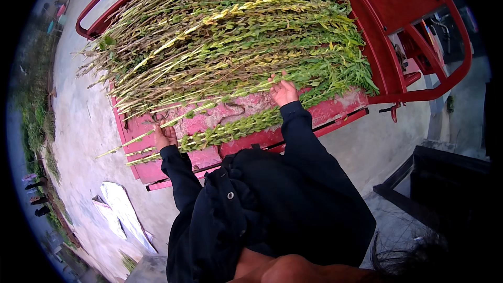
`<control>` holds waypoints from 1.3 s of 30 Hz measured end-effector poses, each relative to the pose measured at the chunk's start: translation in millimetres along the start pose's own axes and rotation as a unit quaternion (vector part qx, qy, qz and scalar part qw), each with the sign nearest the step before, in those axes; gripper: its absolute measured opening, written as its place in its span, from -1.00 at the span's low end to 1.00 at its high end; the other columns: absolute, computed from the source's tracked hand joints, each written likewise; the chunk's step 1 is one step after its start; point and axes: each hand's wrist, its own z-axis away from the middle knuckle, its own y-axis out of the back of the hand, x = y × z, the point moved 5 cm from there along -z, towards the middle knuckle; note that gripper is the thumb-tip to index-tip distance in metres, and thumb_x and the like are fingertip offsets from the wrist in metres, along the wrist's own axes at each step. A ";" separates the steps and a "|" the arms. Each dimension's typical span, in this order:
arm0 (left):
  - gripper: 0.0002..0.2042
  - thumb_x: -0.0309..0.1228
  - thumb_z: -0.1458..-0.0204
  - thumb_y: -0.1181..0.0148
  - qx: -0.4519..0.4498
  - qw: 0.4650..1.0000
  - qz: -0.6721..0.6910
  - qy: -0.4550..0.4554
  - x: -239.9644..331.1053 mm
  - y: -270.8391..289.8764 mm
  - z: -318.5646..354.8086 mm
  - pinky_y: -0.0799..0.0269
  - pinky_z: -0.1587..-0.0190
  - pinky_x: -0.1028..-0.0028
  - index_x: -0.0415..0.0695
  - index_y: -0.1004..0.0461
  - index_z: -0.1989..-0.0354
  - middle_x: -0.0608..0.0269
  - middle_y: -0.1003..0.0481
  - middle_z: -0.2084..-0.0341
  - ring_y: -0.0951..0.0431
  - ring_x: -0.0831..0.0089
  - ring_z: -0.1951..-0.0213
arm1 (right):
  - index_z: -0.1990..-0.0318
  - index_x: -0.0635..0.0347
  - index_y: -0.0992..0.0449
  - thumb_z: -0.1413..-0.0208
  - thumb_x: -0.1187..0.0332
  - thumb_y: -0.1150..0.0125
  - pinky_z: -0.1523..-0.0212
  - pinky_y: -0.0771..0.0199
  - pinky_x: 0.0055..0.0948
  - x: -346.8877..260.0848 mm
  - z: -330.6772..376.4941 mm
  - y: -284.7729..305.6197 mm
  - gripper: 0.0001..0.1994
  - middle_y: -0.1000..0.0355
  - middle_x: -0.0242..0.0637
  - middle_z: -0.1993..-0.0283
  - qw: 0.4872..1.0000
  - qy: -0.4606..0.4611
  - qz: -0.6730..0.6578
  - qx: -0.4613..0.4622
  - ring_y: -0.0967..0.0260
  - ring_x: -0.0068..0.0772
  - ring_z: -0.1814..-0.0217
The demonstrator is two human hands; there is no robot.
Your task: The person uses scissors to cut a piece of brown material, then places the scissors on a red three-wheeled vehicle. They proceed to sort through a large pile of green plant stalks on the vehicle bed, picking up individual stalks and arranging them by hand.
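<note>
Stalk, long, pale green, pod-studded [206, 107], spans left hand [166, 137] to right hand [283, 92] over near side of flat red metal cart bed [204, 158]; fingers of both hands grip it. Loose green podded stalks [225, 135] lie along bed's near edge. Thick green-brown plant heap [225, 42] covers bed's far part. Crumpled white sheet [121, 205] on grey ground [78, 126], left of bed.

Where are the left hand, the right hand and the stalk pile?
Left hand [166, 137]: head view, middle of the hand.
Right hand [283, 93]: head view, middle of the hand.
Stalk pile [230, 42]: head view, middle of the heap.
</note>
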 end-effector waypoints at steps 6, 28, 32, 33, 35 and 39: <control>-0.82 -0.28 -0.03 -0.07 -0.072 0.991 0.108 -0.038 30.2 26.6 -18.2 -0.49 0.26 0.42 -0.14 -0.39 0.32 0.25 -0.49 0.36 -0.50 0.38 0.28 | -0.14 0.04 -0.05 -0.11 0.48 0.12 0.25 -0.42 -0.32 -23.0 37.6 -120.4 -0.58 -0.25 0.04 0.01 0.980 0.008 0.096 -0.173 -0.32 -0.04 0.03; -0.79 -0.37 -0.10 0.15 0.120 0.968 -0.058 0.212 -129.5 140.6 -16.6 -0.37 0.16 0.38 -0.04 -0.28 0.10 0.26 -0.40 0.15 -0.39 0.36 0.11 | 0.29 0.33 -0.31 0.04 0.43 -0.16 0.73 -0.32 -0.53 24.6 49.6 184.4 -0.79 -0.35 -0.16 0.42 0.840 -0.145 0.329 0.407 -0.41 -0.17 0.44; -0.72 -0.38 -0.10 0.15 0.076 0.977 -0.089 0.178 -123.5 131.8 -15.4 -0.42 0.29 0.37 -0.08 -0.20 0.00 0.22 -0.38 0.11 -0.45 0.37 0.22 | 0.34 0.35 -0.32 0.00 0.31 -0.16 0.82 -0.21 -0.57 30.3 40.0 189.7 -0.75 -0.41 -0.13 0.52 0.779 -0.157 0.406 0.450 -0.33 -0.34 0.68; -0.69 -0.40 -0.10 0.14 0.062 0.980 -0.092 0.162 -121.2 127.7 -13.2 -0.42 0.30 0.37 -0.09 -0.17 -0.04 0.21 -0.37 0.09 -0.45 0.37 0.21 | 0.37 0.34 -0.34 -0.01 0.28 -0.15 0.83 -0.19 -0.57 31.2 37.4 193.0 -0.74 -0.41 -0.16 0.56 0.784 -0.178 0.411 0.430 -0.30 -0.37 0.71; -0.57 -0.40 -0.08 0.11 0.056 0.982 -0.099 0.150 -115.6 129.2 -14.6 -0.42 0.31 0.38 -0.09 -0.05 -0.16 0.22 -0.38 0.10 -0.46 0.37 0.24 | 0.43 0.30 -0.37 -0.02 0.20 -0.14 0.84 -0.15 -0.58 33.8 32.5 203.3 -0.71 -0.40 -0.20 0.62 0.789 -0.227 0.421 0.386 -0.23 -0.42 0.78; -0.58 -0.40 -0.03 0.02 0.083 0.974 -0.194 0.086 -117.7 139.1 -22.2 -0.42 0.35 0.40 -0.13 -0.14 -0.10 0.20 -0.40 0.12 -0.48 0.36 0.32 | 0.60 0.20 -0.40 -0.01 0.10 -0.13 0.86 -0.09 -0.55 38.8 34.9 213.9 -0.65 -0.37 -0.31 0.70 0.755 -0.255 0.491 0.352 -0.15 -0.50 0.83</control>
